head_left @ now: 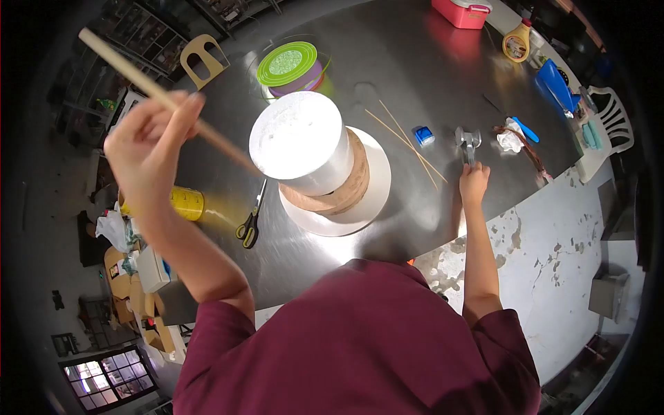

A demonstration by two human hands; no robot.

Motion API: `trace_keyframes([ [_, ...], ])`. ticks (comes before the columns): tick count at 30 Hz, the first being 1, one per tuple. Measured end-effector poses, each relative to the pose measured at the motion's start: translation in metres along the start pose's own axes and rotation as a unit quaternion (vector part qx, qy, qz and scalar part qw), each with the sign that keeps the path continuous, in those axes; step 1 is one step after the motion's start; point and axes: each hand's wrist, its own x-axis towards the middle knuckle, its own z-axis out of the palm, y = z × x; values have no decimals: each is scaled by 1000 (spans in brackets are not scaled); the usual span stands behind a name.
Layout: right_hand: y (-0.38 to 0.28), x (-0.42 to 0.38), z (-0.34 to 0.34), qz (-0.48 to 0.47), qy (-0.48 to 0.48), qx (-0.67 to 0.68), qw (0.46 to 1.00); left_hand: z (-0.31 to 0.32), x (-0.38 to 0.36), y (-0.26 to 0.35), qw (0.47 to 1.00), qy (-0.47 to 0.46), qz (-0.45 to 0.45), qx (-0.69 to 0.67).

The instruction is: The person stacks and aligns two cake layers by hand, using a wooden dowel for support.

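Raised at the left, my left hand [153, 135] is closed around a long wooden dowel [128, 68], slightly blurred. The dowel slants down, its lower end overlapping the near-left side of a white cylinder [299, 142] in this view. Under the cylinder are a wooden-coloured round layer [346, 197] and a wide white round base [377, 162]. On the right, my right hand [474, 183] is wrapped around the handle of a grey metal mallet-like tool [468, 138], its head pointing away from me. Black-and-yellow scissors [249, 225] lie left of the base.
Thin sticks [404, 138] and a small blue item [424, 135] lie right of the cylinder on the metal table [408, 62]. Behind it stands a green-lidded container [287, 63]. A yellow cylinder [187, 203] sits left; a pink box [462, 14] is far right.
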Motion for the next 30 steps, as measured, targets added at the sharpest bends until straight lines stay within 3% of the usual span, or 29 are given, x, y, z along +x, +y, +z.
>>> trace_keyframes([
  [3, -1, 5, 2, -30, 15, 0, 999, -49, -30, -39, 994, -70, -78, -4],
  [5, -39, 7, -17, -56, 47, -9, 997, -61, -60, -68, 979, -73, -185, 36],
  [7, -88, 19, -32, -173, 57, 70, 981, -62, -99, -115, 954, -97, -267, 93],
  [9, -173, 16, -70, -253, 2, 163, 954, -48, -149, -161, 918, -119, -300, 231],
  [10, -215, 9, -90, -312, -36, 193, 929, -41, -173, -182, 880, -138, -344, 298],
  [12, -280, -5, -113, -459, -97, 223, 854, -32, -218, -218, 867, -145, -411, 242],
  [15, -337, -14, -100, -605, -185, 134, 763, -21, -247, -222, 852, -176, -407, 280],
  [18, -356, -21, -87, -618, -250, 14, 745, -13, -270, -230, 858, -172, -402, 271],
  [30, -358, -28, -77, -618, -264, -21, 740, 8, -318, -258, 899, -40, -420, 121],
])
